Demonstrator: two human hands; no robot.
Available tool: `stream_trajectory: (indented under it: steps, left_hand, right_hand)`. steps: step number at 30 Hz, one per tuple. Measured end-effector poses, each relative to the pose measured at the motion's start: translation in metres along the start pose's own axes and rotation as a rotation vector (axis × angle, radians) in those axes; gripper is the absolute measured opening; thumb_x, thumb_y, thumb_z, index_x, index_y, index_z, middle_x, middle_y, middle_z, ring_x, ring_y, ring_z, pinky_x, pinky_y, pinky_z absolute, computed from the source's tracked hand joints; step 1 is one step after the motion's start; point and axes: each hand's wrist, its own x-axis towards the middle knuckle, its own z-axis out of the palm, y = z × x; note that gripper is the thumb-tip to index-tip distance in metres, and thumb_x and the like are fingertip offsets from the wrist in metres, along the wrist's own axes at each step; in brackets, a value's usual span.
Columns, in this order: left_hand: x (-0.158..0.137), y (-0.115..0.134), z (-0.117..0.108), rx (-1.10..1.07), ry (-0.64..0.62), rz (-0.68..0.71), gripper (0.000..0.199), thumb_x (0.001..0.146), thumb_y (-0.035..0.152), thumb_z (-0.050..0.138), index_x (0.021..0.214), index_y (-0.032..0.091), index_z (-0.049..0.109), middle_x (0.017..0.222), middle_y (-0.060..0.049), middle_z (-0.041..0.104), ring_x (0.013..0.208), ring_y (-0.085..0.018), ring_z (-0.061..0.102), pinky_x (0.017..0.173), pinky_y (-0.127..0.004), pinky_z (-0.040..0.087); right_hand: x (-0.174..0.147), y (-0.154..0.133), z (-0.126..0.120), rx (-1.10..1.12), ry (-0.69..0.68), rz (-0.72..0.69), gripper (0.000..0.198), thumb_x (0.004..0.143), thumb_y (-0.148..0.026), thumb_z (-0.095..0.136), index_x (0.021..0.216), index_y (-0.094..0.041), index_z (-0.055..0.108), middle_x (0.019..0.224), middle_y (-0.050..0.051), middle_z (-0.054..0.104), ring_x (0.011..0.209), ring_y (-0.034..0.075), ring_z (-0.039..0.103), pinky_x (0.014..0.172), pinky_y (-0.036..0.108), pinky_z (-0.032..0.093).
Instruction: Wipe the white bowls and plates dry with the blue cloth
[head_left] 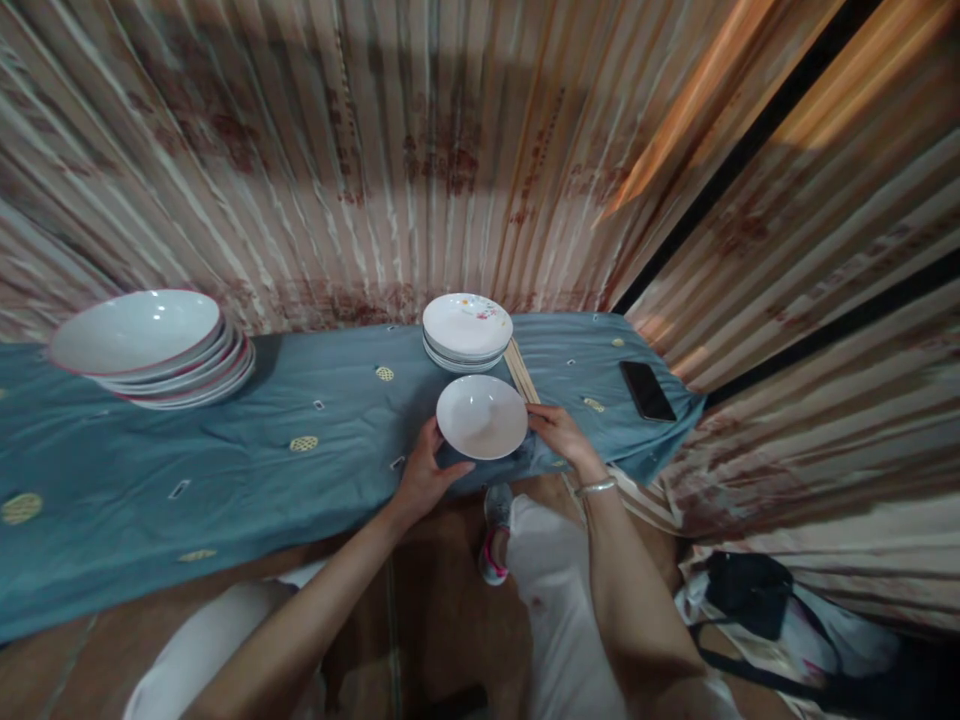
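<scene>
A white bowl (482, 418) is between my two hands near the table's front edge. My left hand (429, 470) grips its left side, thumb stretched out along the near side. At the opposite rim, my right hand (561, 434) has its fingers pressed to the bowl. Just behind it stands a stack of white plates (466, 325), the top one with a floral print. Pale chopsticks (520, 370) lie to the right of that stack, partly hidden by the bowl.
Several large red-rimmed bowls (142, 335) are stacked at the left. A black phone (646, 390) lies near the right end of the table's blue cloth (337, 480). Pleated curtains (375, 150) hang behind. On the floor at right is a black bag (750, 595).
</scene>
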Motion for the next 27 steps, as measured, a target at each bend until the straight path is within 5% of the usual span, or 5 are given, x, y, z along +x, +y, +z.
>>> stream_trajectory:
  steps: [14,21,24,27]
  left_hand:
    - [-0.001,-0.009,0.005,0.01,-0.004,0.015,0.096,0.062,0.04,0.086,0.14,0.017,0.036,0.147,-0.021,0.05,0.137,-0.034,0.049,0.12,-0.054,0.028]
    - [-0.005,-0.009,-0.002,0.015,-0.014,-0.022,0.099,0.064,0.037,0.086,0.147,0.02,0.036,0.152,-0.019,0.045,0.139,-0.036,0.047,0.119,-0.056,0.03]
    - [-0.01,-0.002,-0.012,0.017,0.021,-0.057,0.103,0.063,0.037,0.087,0.15,0.021,0.034,0.158,-0.02,0.037,0.141,-0.037,0.044,0.118,-0.058,0.029]
    - [-0.012,0.011,-0.029,0.004,0.09,-0.042,0.099,0.066,0.037,0.085,0.15,0.023,0.035,0.159,-0.02,0.037,0.142,-0.036,0.042,0.117,-0.058,0.031]
  right_hand:
    - [-0.004,-0.013,-0.007,-0.241,0.02,0.101,0.04,0.081,-0.017,0.051,0.108,-0.028,0.078,0.108,-0.002,0.078,0.105,0.025,0.072,0.096,0.037,0.054]
    - [-0.011,-0.039,-0.016,-0.488,0.322,0.198,0.04,0.086,-0.024,0.045,0.11,-0.019,0.077,0.099,0.01,0.079,0.093,0.025,0.072,0.083,0.031,0.052]
    - [-0.016,-0.062,-0.015,-0.448,0.477,0.114,0.041,0.086,-0.027,0.043,0.108,-0.017,0.076,0.092,0.011,0.078,0.084,0.024,0.07,0.078,0.03,0.05]
    - [-0.024,-0.094,-0.001,-0.315,0.475,-0.05,0.041,0.085,-0.03,0.043,0.108,-0.019,0.075,0.092,0.009,0.077,0.081,0.023,0.068,0.078,0.029,0.05]
